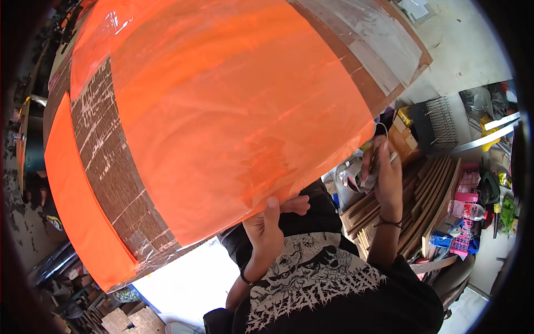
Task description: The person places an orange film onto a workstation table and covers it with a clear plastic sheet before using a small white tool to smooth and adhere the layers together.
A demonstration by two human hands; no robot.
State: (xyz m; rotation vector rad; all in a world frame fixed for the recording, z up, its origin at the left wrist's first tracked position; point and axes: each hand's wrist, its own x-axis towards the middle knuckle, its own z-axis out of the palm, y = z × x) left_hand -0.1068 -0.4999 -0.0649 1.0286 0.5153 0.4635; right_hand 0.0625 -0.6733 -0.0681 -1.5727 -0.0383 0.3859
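A large brown board (111, 150) is tilted up in front of me. Bright orange sheeting (250, 111) covers most of its face, with a separate orange strip (83, 206) along the left. Shiny clear film (367, 39) lies over the far right corner. At the near edge my left hand (267, 231) grips the board, thumb on top and fingers beneath. Beside the right edge, my right hand (384, 172) is closed with bent fingers. A pale loop shows above its fingertips, and what it holds cannot be made out.
Stacked wooden strips (423, 206) lie beyond my right forearm. A pink basket (464, 211), a plastic bottle (467, 210) and a black wire rack (442, 122) stand farther right. Wood offcuts (125, 323) are at lower left, near a bright white surface (189, 281).
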